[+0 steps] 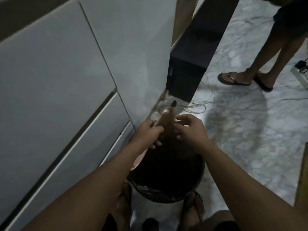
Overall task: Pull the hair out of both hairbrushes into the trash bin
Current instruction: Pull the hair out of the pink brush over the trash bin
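A brown wooden hairbrush (166,119) is held over the round dark trash bin (166,172) on the floor. My left hand (150,132) is shut on the brush, whose handle points away toward a black tip. My right hand (188,127) is just to the right of the brush, fingers curled at its bristle side; whether it pinches any hair is too dim to tell. A pinkish object (140,157) shows under my left wrist at the bin's left rim. The bin's inside is dark.
White cabinet fronts (66,80) fill the left. A black box (186,79) stands beyond the bin, with white cables (196,105) on the marble floor. Another person's legs in flip-flops (246,79) stand at the upper right beside a power strip (300,67). My own feet flank the bin.
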Action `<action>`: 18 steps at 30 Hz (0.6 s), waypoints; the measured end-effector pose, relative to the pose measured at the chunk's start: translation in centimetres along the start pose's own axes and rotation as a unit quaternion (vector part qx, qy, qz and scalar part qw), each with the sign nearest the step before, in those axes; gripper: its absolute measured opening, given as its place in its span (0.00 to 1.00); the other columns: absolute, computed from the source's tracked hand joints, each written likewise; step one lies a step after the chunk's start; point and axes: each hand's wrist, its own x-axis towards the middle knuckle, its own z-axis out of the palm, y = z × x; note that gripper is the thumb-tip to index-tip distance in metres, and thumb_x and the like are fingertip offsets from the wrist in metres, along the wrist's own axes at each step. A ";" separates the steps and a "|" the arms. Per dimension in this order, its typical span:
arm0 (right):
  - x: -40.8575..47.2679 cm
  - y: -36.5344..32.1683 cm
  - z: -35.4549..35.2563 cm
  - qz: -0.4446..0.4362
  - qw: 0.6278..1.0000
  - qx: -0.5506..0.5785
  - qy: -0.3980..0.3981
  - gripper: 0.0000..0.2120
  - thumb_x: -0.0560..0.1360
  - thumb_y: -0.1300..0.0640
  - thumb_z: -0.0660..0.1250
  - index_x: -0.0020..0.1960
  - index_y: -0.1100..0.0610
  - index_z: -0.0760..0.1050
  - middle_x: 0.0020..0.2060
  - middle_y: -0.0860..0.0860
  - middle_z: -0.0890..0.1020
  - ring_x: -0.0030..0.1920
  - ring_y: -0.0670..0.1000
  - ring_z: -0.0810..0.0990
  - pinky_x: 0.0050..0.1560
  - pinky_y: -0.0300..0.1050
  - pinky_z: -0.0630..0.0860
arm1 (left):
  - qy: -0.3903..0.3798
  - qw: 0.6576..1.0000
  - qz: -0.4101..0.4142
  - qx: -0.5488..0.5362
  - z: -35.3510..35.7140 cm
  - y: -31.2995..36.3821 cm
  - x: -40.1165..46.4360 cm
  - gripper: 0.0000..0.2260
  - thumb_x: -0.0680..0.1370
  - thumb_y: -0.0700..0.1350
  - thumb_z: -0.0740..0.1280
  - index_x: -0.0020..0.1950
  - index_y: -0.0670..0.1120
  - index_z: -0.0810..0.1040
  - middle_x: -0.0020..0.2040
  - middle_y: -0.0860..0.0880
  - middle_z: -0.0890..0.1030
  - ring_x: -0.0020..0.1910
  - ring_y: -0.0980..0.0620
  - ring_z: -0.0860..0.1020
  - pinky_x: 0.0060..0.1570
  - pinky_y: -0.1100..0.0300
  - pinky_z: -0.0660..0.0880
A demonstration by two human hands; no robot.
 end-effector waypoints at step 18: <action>-0.6 6.2 0.7 -0.086 0.986 -0.142 0.007 0.23 0.72 0.62 0.71 0.65 0.48 0.73 0.49 0.48 0.80 0.49 0.51 0.82 0.46 0.50 0.83 | -0.077 0.993 0.007 0.092 0.5 -5.9 1.4 0.12 0.78 0.53 0.65 0.53 0.46 0.78 0.46 0.45 0.84 0.26 0.50 0.80 0.23 0.61 0.72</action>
